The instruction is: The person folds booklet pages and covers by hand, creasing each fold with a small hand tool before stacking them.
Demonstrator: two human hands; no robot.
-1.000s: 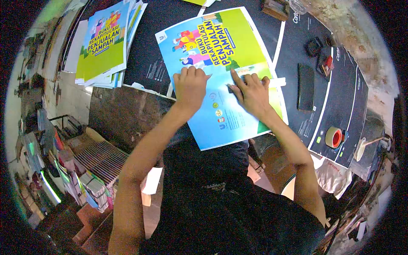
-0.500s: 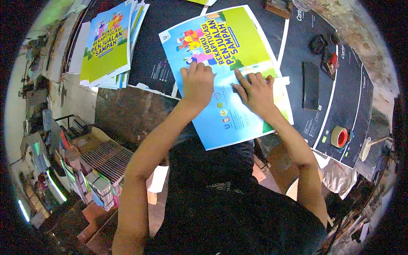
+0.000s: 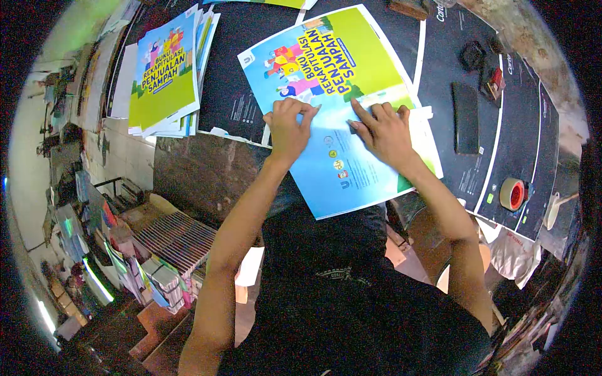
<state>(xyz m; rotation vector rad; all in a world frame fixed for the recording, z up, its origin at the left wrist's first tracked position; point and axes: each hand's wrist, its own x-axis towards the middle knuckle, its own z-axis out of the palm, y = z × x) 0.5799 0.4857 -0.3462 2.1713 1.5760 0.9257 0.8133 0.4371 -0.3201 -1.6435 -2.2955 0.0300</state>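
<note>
A large printed cover sheet [image 3: 338, 150], blue and green with yellow lettering, lies at an angle over the front edge of the black table. My left hand [image 3: 290, 130] rests on its left part, fingers curled and thumb pointing right; whether it pinches anything is hidden. On the right part my right hand [image 3: 385, 133] lies with the index finger and thumb stretched apart and the other fingers bent. Something small and dark shows at its thumb tip. A stack of similar covers [image 3: 164, 72] sits on the table to the left.
The black table [image 3: 233, 75] bears a dark rectangular block [image 3: 465, 118], a small red and black object [image 3: 494, 83] and a tape roll [image 3: 512, 193] on the right. A brown block [image 3: 409, 7] is at the back. Bundled papers [image 3: 164, 282] stand low at the left.
The view has shifted, so the table and its contents appear farther right. My left hand's fingers have changed shape slightly, with the thumb now more visible. My right hand keeps nearly the same pose on the sheet.
</note>
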